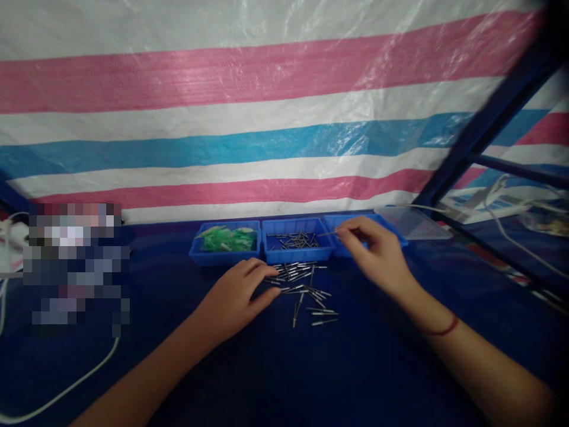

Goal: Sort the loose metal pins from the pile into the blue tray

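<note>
Several thin metal pins lie loose on the dark blue table cloth. My left hand rests at the left edge of that pile, its fingers curled down onto the pins. My right hand is raised over the right blue tray and pinches one metal pin that points left towards the middle blue tray, which holds more pins. The left blue tray holds green plastic pieces.
A striped pink, blue and white tarp hangs close behind the trays. A clear plastic lid lies right of them, beside a dark blue frame post. A white cable runs across the left of the table.
</note>
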Motion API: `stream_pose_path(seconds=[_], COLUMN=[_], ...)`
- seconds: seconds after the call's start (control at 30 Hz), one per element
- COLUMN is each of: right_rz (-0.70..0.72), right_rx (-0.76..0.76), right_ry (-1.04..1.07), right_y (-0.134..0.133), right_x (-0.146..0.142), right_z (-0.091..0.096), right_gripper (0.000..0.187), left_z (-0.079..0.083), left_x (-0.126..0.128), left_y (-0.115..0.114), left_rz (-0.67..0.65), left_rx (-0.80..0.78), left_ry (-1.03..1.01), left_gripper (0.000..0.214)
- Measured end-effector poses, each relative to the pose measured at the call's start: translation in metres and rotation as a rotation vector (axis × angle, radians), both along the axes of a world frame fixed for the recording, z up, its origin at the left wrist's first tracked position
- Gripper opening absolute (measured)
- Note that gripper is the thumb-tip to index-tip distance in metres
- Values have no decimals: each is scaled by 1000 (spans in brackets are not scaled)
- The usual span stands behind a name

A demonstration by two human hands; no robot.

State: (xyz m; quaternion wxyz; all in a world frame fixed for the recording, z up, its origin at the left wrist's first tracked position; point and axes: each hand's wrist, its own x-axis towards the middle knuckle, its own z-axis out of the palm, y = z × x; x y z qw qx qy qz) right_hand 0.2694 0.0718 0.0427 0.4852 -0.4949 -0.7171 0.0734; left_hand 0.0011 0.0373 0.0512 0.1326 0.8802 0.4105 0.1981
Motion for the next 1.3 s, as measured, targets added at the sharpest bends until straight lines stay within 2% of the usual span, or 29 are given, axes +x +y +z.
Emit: stream_pose_path(seconds=[0.07,0.1,0.2,0.27,0.33,0.4,0.5,0.63,0.73,0.8,0.93,1.07,1.17,1.3], right_rz=[-206,-265,-334,-244,-14,253,414,469,530,522,352,221,245,358], right_rx=[-51,-83,-108,-133,-240,-410,-526,-490,-472,-423,-284,-252,-282,-369], right_ry=[-62,-164,-395,-436,-450,-472,-517,-560,-563,-601,-665,-685,-690,-673], right_y=[16,22,28,19,4,-12,-28,-30,-26,-26,-26,-25,-24,-27], right_x=[24,34,47,42,31,18,1,-14,-20,-21,-19,-16,-19,-22], right_z=[-1,-1,4,12,20,23,16,2,-1,-1,-5,-17,-19,-7], right_gripper=[20,21,26,26,25,24,28,23,11,6,21,39,40,37], left_z=[5,7,10,10,10,9,6,-4,-13,-18,-24,-28,-28,-26], left_x=[-8,-12,-22,-27,-28,-28,-26,-22,-19,-18,-16,-11,-6,-1], left_y=[5,7,10,9,7,7,9,15,18,18,18,14,12,10], left_rz=[24,37,99,125,143,164,170,133,103,94,108,92,53,-15], left_rx=[49,45,-18,-68,-102,-129,-141,-91,-41,-13,33,54,41,39], left_ry=[98,150,284,336,377,414,411,373,400,432,446,391,330,249], left_gripper=[25,25,31,37,40,39,33,35,40,41,39,34,30,27])
